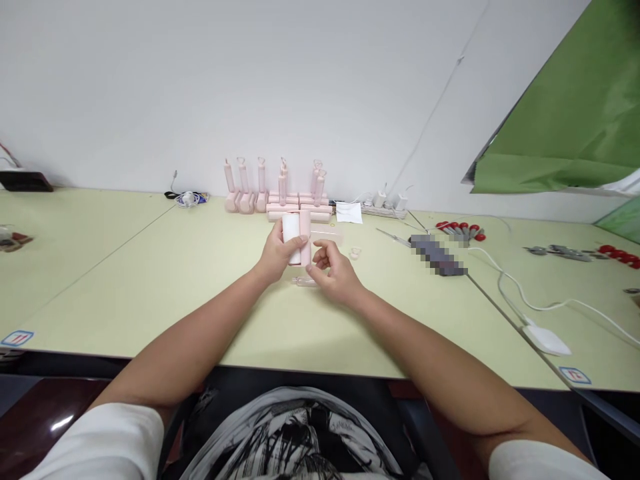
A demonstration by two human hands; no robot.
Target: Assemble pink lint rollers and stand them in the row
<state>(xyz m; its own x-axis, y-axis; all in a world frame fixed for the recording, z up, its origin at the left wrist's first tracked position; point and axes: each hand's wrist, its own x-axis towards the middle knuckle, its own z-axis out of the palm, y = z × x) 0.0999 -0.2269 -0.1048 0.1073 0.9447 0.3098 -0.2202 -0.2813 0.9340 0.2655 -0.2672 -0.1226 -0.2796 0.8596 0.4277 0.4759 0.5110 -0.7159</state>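
Gripping a white roll (pixel 291 235) together with a pink handle piece (pixel 305 247), the person's left hand (pixel 277 257) holds both upright just above the pale green table (pixel 150 280), fingers wrapped round them from the left. Beside it, the right hand (pixel 336 270) is half curled, its fingertips (pixel 314 269) touching the lower end of the pink piece; whether it pinches anything small of its own cannot be told. A clear plastic piece (pixel 303 281) lies flat on the table directly under the two hands, and a small pale ring-shaped part (pixel 355 253) rests just to the right of them.

Behind the hands, near the white wall (pixel 250 87), stand several finished pink rollers (pixel 245 190) with their handles pointing up, next to a low stack of pink parts (pixel 299 207). A folded white cloth (pixel 349 213) lies right of that stack, with a power strip (pixel 385 207) beyond it against the wall. Farther right are red-handled tools (pixel 460 231) in a loose bunch, a blurred-out dark patch (pixel 437 255), and a white cable (pixel 510 293) running to a white adapter (pixel 546 339). A green sheet (pixel 565 127) hangs in the upper right corner. At the far left, a coiled cord (pixel 187 198) rests beside the wall.
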